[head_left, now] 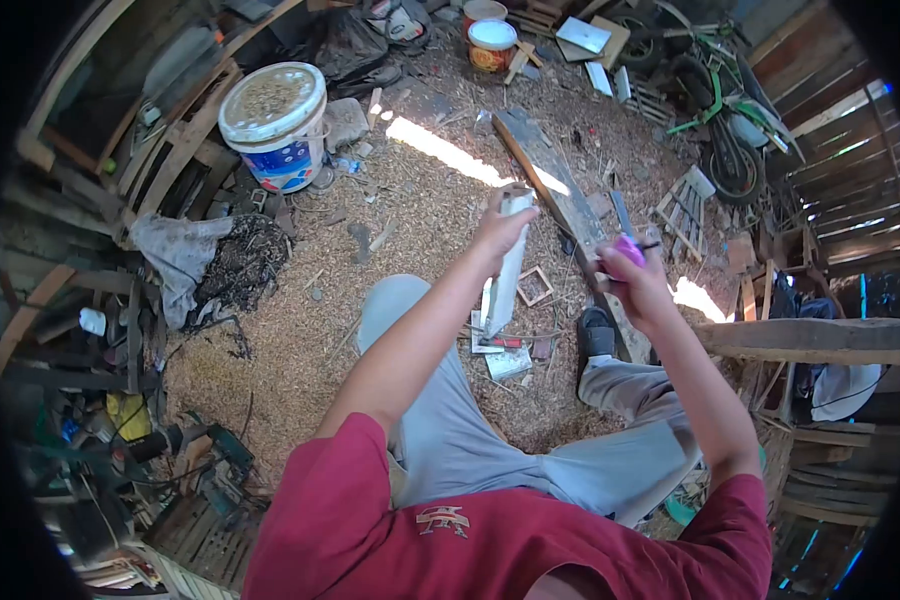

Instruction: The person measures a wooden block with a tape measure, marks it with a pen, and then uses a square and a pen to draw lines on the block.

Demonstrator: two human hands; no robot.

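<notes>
My left hand (497,238) is wrapped round the upper part of a pale, narrow wooden board (510,275), which slants down between my knees. Closed in a fist, my right hand (642,290) grips a purple-handled tool (624,256); a flat grey blade appears to rise from it toward the far side. The tool's exact kind is unclear. Beneath the right hand runs a long dark plank (550,165) lying on the ground. A small square wooden frame (535,286) rests beside the pale board, and a white scrap (509,363) lies near the board's lower end.
Wood shavings (280,370) cover the ground. A large lidded bucket (280,135) stands at the far left, with a smaller tub (492,48) at the back. At the right are a green motorbike (725,125) and a thick wooden beam (810,341). A power tool (228,455) lies lower left.
</notes>
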